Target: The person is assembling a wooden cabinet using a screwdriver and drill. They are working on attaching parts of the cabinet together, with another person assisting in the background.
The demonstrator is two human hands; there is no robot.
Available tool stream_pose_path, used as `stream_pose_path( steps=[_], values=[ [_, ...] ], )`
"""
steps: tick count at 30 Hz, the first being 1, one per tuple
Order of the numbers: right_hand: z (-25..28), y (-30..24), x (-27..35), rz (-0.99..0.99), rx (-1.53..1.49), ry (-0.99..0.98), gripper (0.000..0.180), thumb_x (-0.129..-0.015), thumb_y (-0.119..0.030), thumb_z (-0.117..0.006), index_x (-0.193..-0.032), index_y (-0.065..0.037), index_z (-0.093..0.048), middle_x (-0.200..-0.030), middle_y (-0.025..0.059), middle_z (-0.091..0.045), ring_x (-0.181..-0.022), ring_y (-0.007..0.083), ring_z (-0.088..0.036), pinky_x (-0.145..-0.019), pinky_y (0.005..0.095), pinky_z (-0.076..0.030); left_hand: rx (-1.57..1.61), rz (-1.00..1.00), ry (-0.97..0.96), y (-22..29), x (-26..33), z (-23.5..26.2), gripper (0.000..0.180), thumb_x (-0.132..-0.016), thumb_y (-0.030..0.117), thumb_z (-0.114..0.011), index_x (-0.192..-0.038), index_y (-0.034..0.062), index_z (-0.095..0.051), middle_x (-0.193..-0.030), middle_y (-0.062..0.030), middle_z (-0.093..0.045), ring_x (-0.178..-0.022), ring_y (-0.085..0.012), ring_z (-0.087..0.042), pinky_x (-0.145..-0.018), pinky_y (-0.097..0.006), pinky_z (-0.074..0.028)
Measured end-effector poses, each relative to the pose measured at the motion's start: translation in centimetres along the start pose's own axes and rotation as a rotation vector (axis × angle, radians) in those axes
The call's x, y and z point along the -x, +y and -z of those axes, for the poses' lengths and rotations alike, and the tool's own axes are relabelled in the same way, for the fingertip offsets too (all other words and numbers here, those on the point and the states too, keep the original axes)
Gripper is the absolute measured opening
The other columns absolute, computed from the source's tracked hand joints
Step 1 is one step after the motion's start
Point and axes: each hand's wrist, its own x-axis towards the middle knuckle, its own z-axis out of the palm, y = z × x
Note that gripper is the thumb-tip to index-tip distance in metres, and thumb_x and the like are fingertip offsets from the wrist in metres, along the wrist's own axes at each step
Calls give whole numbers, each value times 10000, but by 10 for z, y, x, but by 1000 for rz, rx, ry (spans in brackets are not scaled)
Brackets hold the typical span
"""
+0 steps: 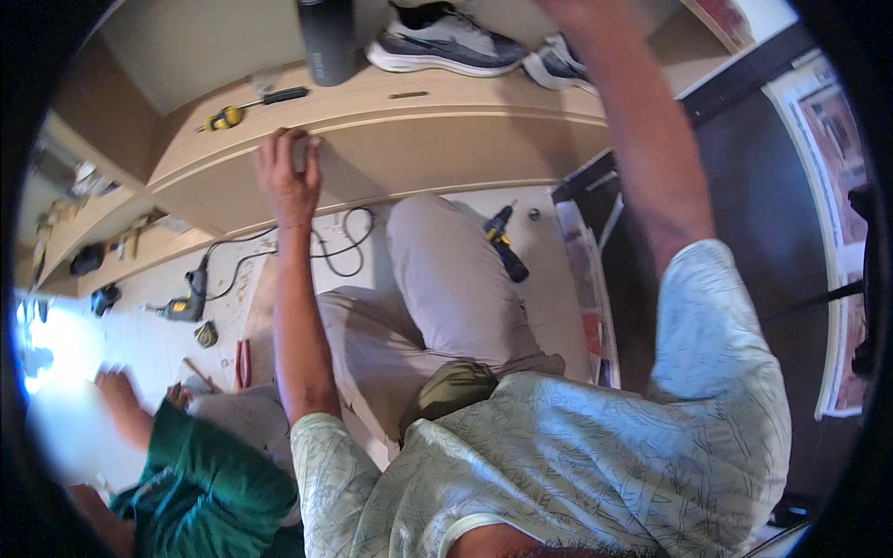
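Observation:
My left hand (288, 172) reaches forward and curls over the front edge of a light wooden panel (446, 139), fingers on top and a small grey patch showing between them. On the panel, just behind the hand, lies a yellow-and-black screwdriver (249, 105). My right forearm (642, 139) rises to the top edge of the picture, where the hand is cut off. My knee in beige trousers (437, 270) is bent below the panel.
A dark cylinder (327, 39) and another person's sneakers (446, 45) stand on the panel. On the floor lie a cordless drill (505, 244), a black cable (339, 246), a corded drill (186, 299), a yellow tape measure (206, 333) and red pliers (244, 363). A person in a green shirt (219, 484) crouches at lower left.

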Motion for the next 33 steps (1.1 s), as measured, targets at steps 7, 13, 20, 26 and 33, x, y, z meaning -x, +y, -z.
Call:
stream_pose_path(
  steps=[7, 13, 20, 26, 33],
  values=[
    [67, -69, 255, -702, -60, -367, 191, -911, -58, -793, -1089, -23, -732, -1116, 145, -724, -1039, 335, -682, -932, 471, -543, -46, -34, 22, -5, 0, -12, 217, -956, 248, -819, -1080, 90, -737, -1089, -95, -700, -1075, -335, -632, -950, -466, -460],
    [71, -38, 356, -782, 16, -350, 207, -878, -77, -813, -1070, -35, -745, -1100, 129, -707, -1096, 360, -653, -982, 472, -523, -108, -56, -3, -13, 23, -2, 257, -943, 211, -844, -1128, 64, -743, -1152, -111, -736, -1164, -323, -657, -1030, -470, -456],
    [50, -25, 377, -709, 162, -262, 131, -821, -41, -862, -931, -66, -797, -979, 68, -720, -966, 262, -658, -874, 407, -508, -157, -99, 169, -40, 23, -23, 174, -862, 81, -912, -1008, 66, -819, -1049, -87, -773, -1050, -256, -708, -930, -392, -554],
    [42, -13, 384, -741, 110, -219, 111, -801, -17, -876, -842, -35, -774, -859, 65, -687, -865, 238, -619, -785, 389, -506, -40, -191, 77, -75, 22, -31, 176, -904, -13, -845, -1068, 47, -824, -1065, -53, -813, -1026, -205, -714, -913, -361, -583],
    [31, -5, 392, -673, 18, -75, 123, -768, -35, -863, -830, -60, -760, -804, 68, -618, -834, 265, -576, -756, 395, -472, 364, 4, -70, -108, 23, -19, 263, -1005, -36, -672, -1260, -51, -733, -1310, -162, -738, -1236, -264, -680, -1098, -389, -553]
  ],
)
